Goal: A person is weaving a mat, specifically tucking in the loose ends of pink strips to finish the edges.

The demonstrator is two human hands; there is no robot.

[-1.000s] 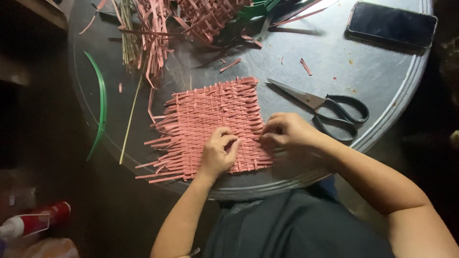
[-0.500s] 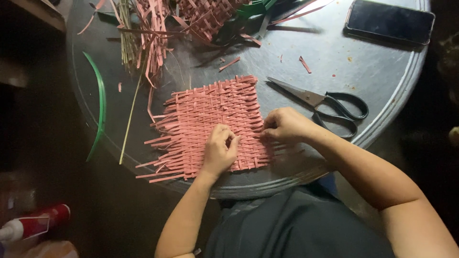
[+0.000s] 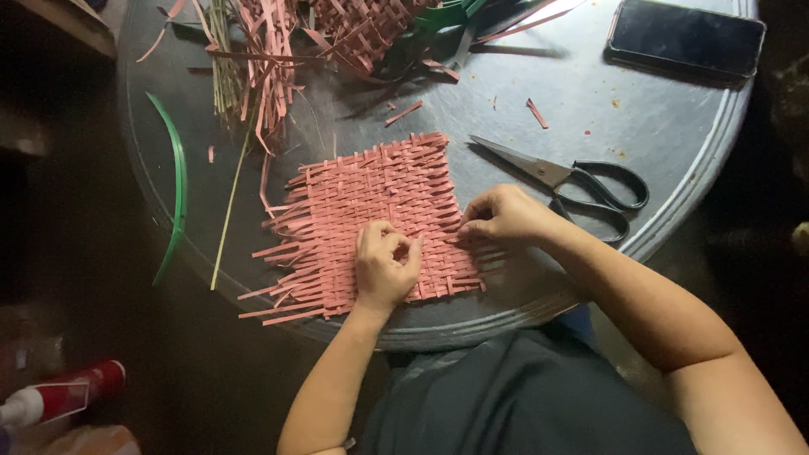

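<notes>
Pinched at the right edge of the pink woven mat (image 3: pixel 379 198), your right hand (image 3: pixel 504 216) has its fingertips closed on the strip ends that stick out there, knuckles up and the wrist resting low on the tray. Your left hand (image 3: pixel 384 265) lies on the mat's near half with the fingers curled in and pressing down on the weave; whether it grips a single strip under those fingers cannot be told from this angle. The two hands sit close together, almost touching, at the mat's lower right corner.

The mat lies flat near the front of the round metal tray (image 3: pixel 674 143), roughly in the middle from left to right, with loose strip ends fanning out along its left and near edges. Just beyond your right hand, a pair of scissors (image 3: pixel 563 179) with black handles rests on the tray, blades closed and pointing left toward the mat's far corner. Farther back sits a heap of loose pink strips (image 3: pixel 270 50) beside another piece of pink weaving (image 3: pixel 362 29), partly cut off by the top of the view. A dark phone (image 3: pixel 684 38) lies at the far right of the tray, well apart from the work. A green strip (image 3: pixel 175 181) curves along the tray's left rim, and a thin pale stick (image 3: pixel 229 202) lies between it and the mat.
</notes>
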